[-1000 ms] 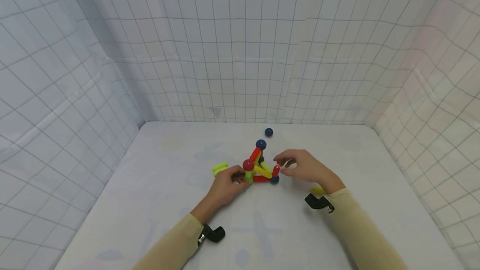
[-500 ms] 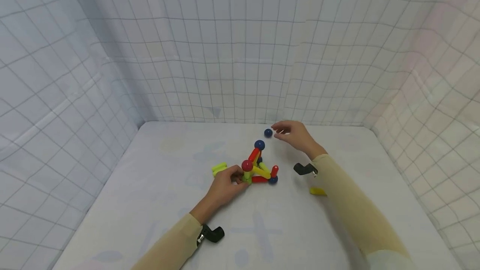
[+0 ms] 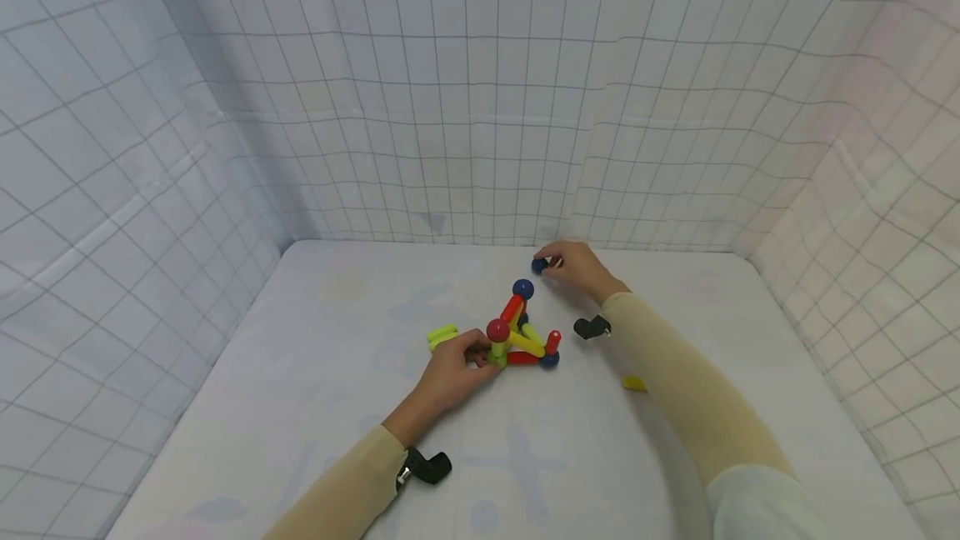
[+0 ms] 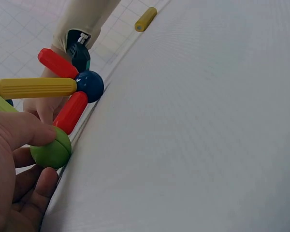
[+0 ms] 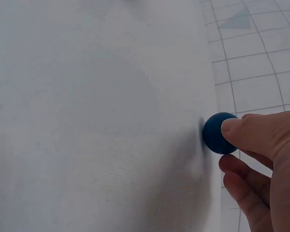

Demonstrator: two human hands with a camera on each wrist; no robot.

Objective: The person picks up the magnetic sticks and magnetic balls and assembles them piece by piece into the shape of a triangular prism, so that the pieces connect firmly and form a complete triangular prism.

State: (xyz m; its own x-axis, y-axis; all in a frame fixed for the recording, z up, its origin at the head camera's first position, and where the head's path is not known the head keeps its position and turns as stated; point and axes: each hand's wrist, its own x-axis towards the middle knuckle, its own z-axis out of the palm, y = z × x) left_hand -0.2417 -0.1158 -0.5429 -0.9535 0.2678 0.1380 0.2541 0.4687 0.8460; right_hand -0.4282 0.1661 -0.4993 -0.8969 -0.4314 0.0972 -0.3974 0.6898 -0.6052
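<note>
A small frame of red, yellow and green rods (image 3: 527,344) joined by coloured balls stands mid-table. My left hand (image 3: 452,372) pinches the green ball (image 4: 52,151) at its near left corner. Above that corner sits a red ball (image 3: 497,330), and a blue ball (image 3: 523,289) tops the frame farther back. On the right corner, a short red rod (image 3: 553,341) points up from another blue ball (image 4: 90,87). Toward the back of the table, my right hand (image 3: 579,267) pinches a loose blue ball (image 5: 219,133) between thumb and fingers.
Green rods (image 3: 442,337) lie left of the frame. A loose yellow rod (image 3: 634,383) lies to the right, beside the right sleeve. Grid-patterned cloth walls (image 3: 525,148) rise behind the white table (image 3: 337,407) and at both sides.
My right hand has moved from beside the frame's right corner to the back and taken hold of the loose blue ball. My left hand keeps its grip on the green ball.
</note>
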